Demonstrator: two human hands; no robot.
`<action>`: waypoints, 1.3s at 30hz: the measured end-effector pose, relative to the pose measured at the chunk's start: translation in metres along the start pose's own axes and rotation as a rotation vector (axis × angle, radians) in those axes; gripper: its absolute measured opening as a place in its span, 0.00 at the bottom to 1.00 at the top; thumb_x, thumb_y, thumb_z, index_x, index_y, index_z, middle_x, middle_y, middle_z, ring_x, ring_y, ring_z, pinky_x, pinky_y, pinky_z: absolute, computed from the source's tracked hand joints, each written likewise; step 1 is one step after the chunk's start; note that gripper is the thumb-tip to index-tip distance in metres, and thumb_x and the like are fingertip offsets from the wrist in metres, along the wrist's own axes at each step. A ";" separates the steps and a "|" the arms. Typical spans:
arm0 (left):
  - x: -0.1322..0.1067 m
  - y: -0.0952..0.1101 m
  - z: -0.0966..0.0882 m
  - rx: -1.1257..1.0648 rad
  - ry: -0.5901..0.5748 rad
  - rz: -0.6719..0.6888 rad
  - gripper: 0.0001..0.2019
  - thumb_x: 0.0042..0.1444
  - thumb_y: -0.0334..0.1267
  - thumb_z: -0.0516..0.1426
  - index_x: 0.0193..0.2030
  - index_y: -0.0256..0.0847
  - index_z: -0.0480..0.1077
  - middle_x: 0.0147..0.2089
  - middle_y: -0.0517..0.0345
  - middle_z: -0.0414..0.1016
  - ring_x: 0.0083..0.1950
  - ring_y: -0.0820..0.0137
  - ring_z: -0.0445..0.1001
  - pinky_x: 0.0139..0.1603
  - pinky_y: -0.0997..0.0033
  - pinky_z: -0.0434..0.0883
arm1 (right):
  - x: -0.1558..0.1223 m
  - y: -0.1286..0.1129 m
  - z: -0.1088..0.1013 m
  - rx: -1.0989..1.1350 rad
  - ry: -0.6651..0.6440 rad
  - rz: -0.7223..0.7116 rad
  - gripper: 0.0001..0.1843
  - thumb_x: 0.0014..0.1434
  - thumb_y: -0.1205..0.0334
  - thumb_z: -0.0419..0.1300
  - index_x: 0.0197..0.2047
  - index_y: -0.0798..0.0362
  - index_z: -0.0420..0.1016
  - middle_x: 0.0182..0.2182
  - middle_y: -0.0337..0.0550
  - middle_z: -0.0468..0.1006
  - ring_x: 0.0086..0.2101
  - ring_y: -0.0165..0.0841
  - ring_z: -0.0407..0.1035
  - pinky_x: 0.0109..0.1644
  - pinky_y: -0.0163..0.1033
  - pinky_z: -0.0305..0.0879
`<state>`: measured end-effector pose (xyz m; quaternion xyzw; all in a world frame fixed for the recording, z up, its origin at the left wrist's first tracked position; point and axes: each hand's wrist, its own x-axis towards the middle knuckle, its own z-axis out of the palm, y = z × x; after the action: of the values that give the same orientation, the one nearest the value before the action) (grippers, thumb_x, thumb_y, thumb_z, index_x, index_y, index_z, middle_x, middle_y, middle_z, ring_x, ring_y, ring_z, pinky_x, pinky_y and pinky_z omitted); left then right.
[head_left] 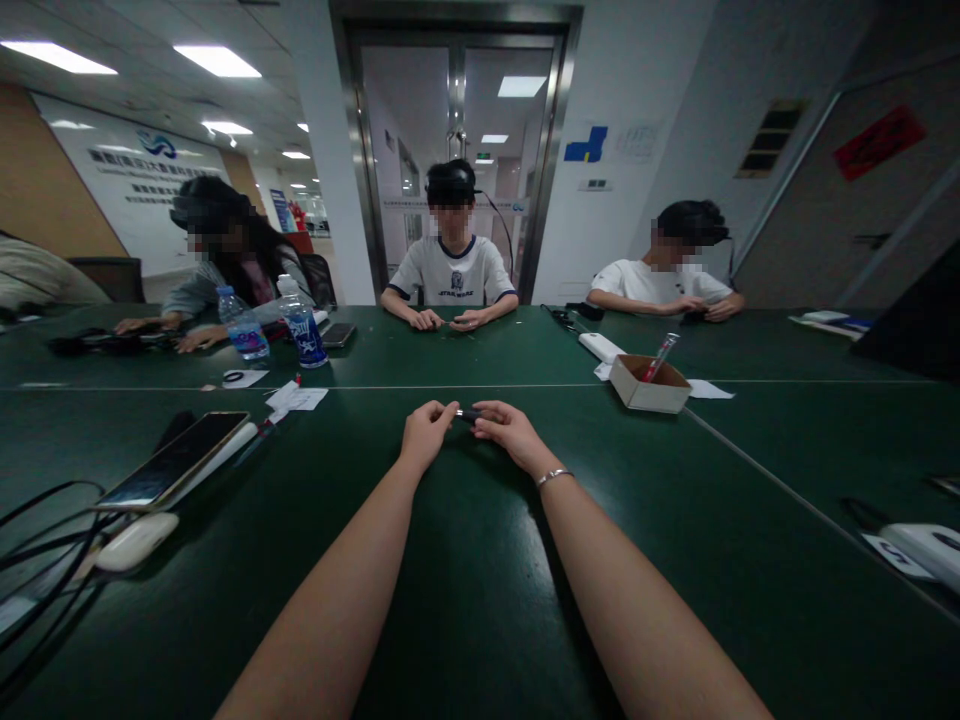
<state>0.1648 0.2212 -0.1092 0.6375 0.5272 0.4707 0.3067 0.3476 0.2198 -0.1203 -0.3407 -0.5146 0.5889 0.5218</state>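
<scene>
My left hand [427, 434] and my right hand [514, 432] meet above the middle of the green table [457, 560]. Between them is a short dark cylinder [469, 415] with a silvery end on its left side; its exact kind is too small to make out. The fingers of my right hand close round the dark body. My left thumb and fingertips pinch the silvery end. Part of the cylinder is hidden by my fingers. A silver bracelet [555, 477] circles my right wrist.
Left of my arms lie a smartphone [180, 460], a white mouse-like object [137, 540] and black cables. Two bottles [304, 325] stand farther back. An open cardboard box [649, 397] holding a clear tube is at the right. Three people [454, 265] sit across the table.
</scene>
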 end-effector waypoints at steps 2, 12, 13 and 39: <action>0.001 -0.002 0.001 -0.002 0.017 0.007 0.23 0.54 0.59 0.54 0.25 0.39 0.69 0.24 0.60 0.69 0.27 0.71 0.65 0.31 0.71 0.59 | 0.000 0.001 0.000 -0.006 0.009 0.002 0.24 0.41 0.62 0.74 0.43 0.53 0.76 0.36 0.41 0.75 0.34 0.31 0.74 0.41 0.36 0.73; 0.000 -0.003 -0.001 0.076 -0.015 -0.031 0.27 0.55 0.61 0.50 0.21 0.39 0.67 0.20 0.60 0.65 0.24 0.71 0.63 0.28 0.71 0.56 | 0.001 0.002 -0.002 -0.082 0.000 -0.022 0.25 0.39 0.65 0.73 0.43 0.52 0.77 0.39 0.42 0.75 0.33 0.30 0.72 0.42 0.37 0.71; 0.000 -0.002 -0.001 0.089 -0.017 -0.038 0.27 0.55 0.61 0.50 0.21 0.39 0.67 0.20 0.60 0.65 0.24 0.71 0.63 0.27 0.71 0.56 | 0.002 0.002 -0.002 -0.087 -0.003 -0.026 0.24 0.39 0.65 0.72 0.43 0.51 0.77 0.39 0.42 0.75 0.33 0.30 0.72 0.42 0.37 0.70; 0.002 -0.006 0.000 -0.001 -0.045 -0.019 0.22 0.54 0.59 0.53 0.27 0.39 0.70 0.25 0.60 0.70 0.29 0.70 0.67 0.31 0.72 0.60 | 0.001 0.000 0.000 0.010 0.040 0.021 0.23 0.38 0.66 0.75 0.40 0.53 0.78 0.36 0.42 0.74 0.32 0.30 0.73 0.37 0.35 0.74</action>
<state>0.1622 0.2247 -0.1138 0.6428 0.5258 0.4537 0.3233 0.3476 0.2209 -0.1200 -0.3552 -0.4977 0.5898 0.5275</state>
